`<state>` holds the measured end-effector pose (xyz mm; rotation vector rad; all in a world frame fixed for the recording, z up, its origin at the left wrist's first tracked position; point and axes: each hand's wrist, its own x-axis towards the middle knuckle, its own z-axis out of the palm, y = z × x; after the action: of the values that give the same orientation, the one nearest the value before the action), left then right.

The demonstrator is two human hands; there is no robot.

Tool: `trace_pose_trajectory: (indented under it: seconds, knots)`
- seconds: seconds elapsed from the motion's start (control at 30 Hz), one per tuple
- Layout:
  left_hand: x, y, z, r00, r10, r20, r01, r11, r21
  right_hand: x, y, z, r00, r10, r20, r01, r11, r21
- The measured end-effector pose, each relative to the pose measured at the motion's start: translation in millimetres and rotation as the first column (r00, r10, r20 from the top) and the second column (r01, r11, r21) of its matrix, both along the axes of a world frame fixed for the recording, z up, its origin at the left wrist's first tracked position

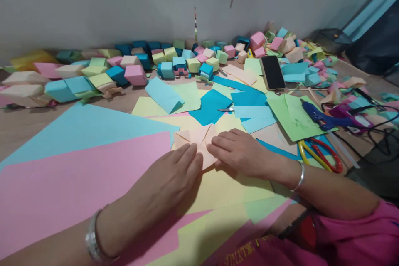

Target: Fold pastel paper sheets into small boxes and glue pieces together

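A small peach sheet of paper, creased with its upper corners folded inward, lies in front of me on larger yellow paper. My left hand presses on its left side, fingers close together on the fold. From the right, my right hand holds the other side, its fingers bent and pressed together on the paper; the thumbs are mostly hidden. Just beyond the peach paper lies a dark blue paper square.
Large pink and light blue sheets spread leftward. Several folded paper boxes line the wall. At right are a phone, a blue glue gun with a cord, and scissors with red and yellow handles.
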<state>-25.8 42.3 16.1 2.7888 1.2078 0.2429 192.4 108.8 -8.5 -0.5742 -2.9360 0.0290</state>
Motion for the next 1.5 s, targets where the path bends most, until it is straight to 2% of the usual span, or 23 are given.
trace_pose_trajectory:
  seconds: [0.1, 0.27, 0.37, 0.53, 0.6, 0.67, 0.77, 0.83, 1.17, 1.27, 1.33, 1.4, 1.5]
  knots:
    - [0, -2, -0.1, 0.998, -0.038, -0.051, 0.041, 0.997, 0.072, 1, 1, -1.1, 0.992, 0.0, -0.125, -0.009, 0.997, -0.073]
    - [-5, 1, -6.3, 1.0, -0.013, 0.012, 0.014, 0.997, -0.079, -1, -1, -11.8, 0.944, 0.013, -0.331, -0.098, 0.965, -0.243]
    - [-8, 1, -7.9, 0.999, 0.014, 0.042, -0.01, 0.994, -0.109, -1, -1, -14.6, 0.933, -0.053, -0.355, -0.055, 0.957, -0.286]
    - [-11, 1, -3.9, 0.997, 0.041, 0.068, -0.03, 0.987, -0.155, -1, -1, -5.8, 0.92, -0.157, -0.358, -0.002, 0.914, -0.405]
    - [-11, 2, -3.1, 0.991, 0.092, 0.097, -0.072, 0.98, -0.187, -2, -2, -3.2, 0.911, -0.214, -0.353, 0.036, 0.894, -0.447]
    - [-11, 4, -3.6, 0.973, 0.193, 0.127, -0.162, 0.962, -0.221, -3, -3, -3.1, 0.888, -0.302, -0.348, 0.108, 0.871, -0.48]
    - [-12, 10, -5.7, 0.93, 0.35, 0.116, -0.307, 0.909, -0.281, -5, -5, -6.2, 0.831, -0.43, -0.353, 0.226, 0.841, -0.492]
    - [-14, 15, -6.3, 0.912, 0.4, 0.089, -0.353, 0.878, -0.325, -7, -5, -8.8, 0.804, -0.478, -0.354, 0.275, 0.826, -0.491]
    - [-17, 23, -2.9, 0.864, 0.482, 0.147, -0.337, 0.77, -0.542, -13, -8, -12.4, 0.73, -0.576, -0.369, 0.329, 0.769, -0.549]
    - [-18, 25, -3.1, 0.845, 0.51, 0.16, -0.326, 0.729, -0.602, -12, -8, -12.2, 0.734, -0.583, -0.349, 0.309, 0.744, -0.593]
    - [-18, 26, -3.0, 0.844, 0.519, 0.135, -0.33, 0.701, -0.632, -11, -8, -12.4, 0.753, -0.561, -0.343, 0.295, 0.755, -0.586]
    - [-18, 26, -3.1, 0.845, 0.525, 0.102, -0.358, 0.697, -0.622, -11, -8, -13.0, 0.771, -0.535, -0.345, 0.285, 0.774, -0.565]
    - [-16, 25, -5.0, 0.843, 0.529, 0.096, -0.403, 0.741, -0.537, -11, -9, -14.3, 0.786, -0.516, -0.341, 0.287, 0.792, -0.538]
